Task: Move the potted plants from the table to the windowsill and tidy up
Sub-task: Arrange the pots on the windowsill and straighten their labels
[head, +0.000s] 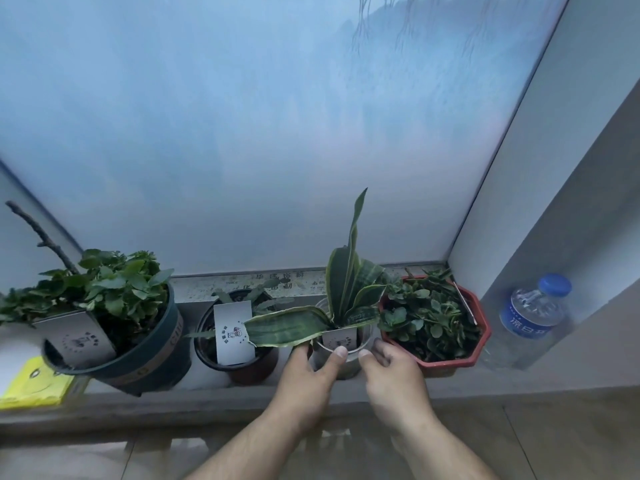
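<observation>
Several potted plants stand in a row on the grey windowsill (214,400). A snake plant in a small pale pot (341,362) sits between a dark round pot with a white card (239,362) and a red octagonal pot of leafy greens (440,355). My left hand (311,379) grips the pale pot's left side, thumb on its front rim. My right hand (391,375) holds its right side, thumb near the rim. A large dark green pot of bushy leaves (138,355) is at the left, tilted toward me.
A water bottle with a blue cap and label (531,317) stands on the sill by the right wall. A yellow box (34,382) lies at the far left. Frosted window glass (242,133) rises directly behind the pots. Tiled floor shows below the sill.
</observation>
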Tool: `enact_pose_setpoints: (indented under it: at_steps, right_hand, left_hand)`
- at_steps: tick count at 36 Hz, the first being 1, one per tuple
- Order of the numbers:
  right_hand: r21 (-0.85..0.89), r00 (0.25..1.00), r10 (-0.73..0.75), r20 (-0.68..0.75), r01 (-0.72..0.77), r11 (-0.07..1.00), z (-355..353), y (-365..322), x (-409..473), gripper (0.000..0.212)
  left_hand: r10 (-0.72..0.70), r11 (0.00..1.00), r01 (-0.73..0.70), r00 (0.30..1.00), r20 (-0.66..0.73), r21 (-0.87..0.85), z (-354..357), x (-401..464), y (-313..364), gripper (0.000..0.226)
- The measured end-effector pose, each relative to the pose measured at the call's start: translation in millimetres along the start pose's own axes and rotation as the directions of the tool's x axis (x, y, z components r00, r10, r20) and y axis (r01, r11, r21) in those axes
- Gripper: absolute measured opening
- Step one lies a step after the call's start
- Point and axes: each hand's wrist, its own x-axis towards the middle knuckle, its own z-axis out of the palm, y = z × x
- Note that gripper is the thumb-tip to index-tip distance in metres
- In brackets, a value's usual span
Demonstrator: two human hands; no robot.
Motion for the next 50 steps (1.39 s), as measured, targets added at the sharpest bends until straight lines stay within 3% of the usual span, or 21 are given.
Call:
enact_pose_setpoints:
  at_steps: [3, 6, 9, 12, 21, 29, 32, 37, 42, 45, 50]
  right_hand:
    - [0.020, 1.000, -0.001, 0.021, 0.001, 1.000, -11.2, -2.2, -3.0, 0.015]
    - [0.064, 0.996, 0.014, 0.083, -0.020, 0.998, -17.5, 0.8, 0.4, 0.038]
    - [0.129, 0.985, 0.016, 0.171, -0.038, 0.991, -12.4, 9.1, 8.0, 0.028]
    - [0.162, 0.985, 0.018, 0.172, -0.046, 0.986, -4.2, 11.9, 11.1, 0.021]
    - [0.201, 0.979, 0.049, 0.200, -0.089, 0.976, -4.5, 2.0, 6.8, 0.023]
    - [0.046, 0.962, -0.025, 0.274, 0.013, 0.999, -16.4, -13.3, -11.6, 0.020]
    - [-0.086, 0.982, -0.056, 0.178, 0.072, 0.994, -38.0, -27.8, -19.3, 0.020]
    - [-0.076, 0.982, -0.119, -0.145, 0.109, 0.991, -90.4, -46.4, -18.3, 0.022]
    - [-0.150, 0.873, -0.124, -0.472, 0.059, 0.987, -134.1, -39.2, -3.3, 0.021]
    - [-0.138, 0.865, -0.046, -0.500, -0.028, 0.990, -141.1, -20.5, 12.2, 0.010]
    - [-0.099, 0.915, 0.041, -0.402, -0.089, 0.991, -135.2, -1.8, 28.4, 0.024]
  left_hand:
    - [0.009, 1.000, -0.010, 1.000, 0.014, 0.009, -0.1, -4.1, -4.7, 0.028]
    - [0.016, 0.999, -0.016, 1.000, 0.006, 0.029, -2.3, -5.9, -0.9, 0.037]
    - [0.008, 1.000, -0.008, 1.000, -0.003, 0.022, -2.9, -4.9, 4.0, 0.036]
    - [0.017, 1.000, -0.017, 1.000, -0.023, 0.006, -0.3, -3.0, 3.4, 0.030]
    - [-0.007, 1.000, 0.006, 1.000, -0.023, -0.016, 3.2, -8.1, 6.3, 0.027]
    - [-0.078, 0.996, 0.079, 0.996, 0.036, -0.037, 7.0, -14.9, 5.2, 0.043]
    - [-0.148, 0.989, 0.148, 0.988, 0.047, 0.005, 16.7, -26.5, 1.8, 0.068]
    - [-0.083, 0.996, 0.086, 0.993, 0.088, -0.025, 42.2, -37.6, 9.2, 0.032]
    - [-0.057, 0.990, 0.072, 0.991, 0.122, -0.123, 67.5, -39.2, 30.4, 0.047]
    - [-0.095, 0.971, 0.117, 0.989, 0.113, -0.207, 79.4, -40.6, 42.8, 0.047]
    - [-0.084, 0.964, 0.101, 0.993, 0.080, -0.246, 91.9, -36.7, 51.1, 0.015]
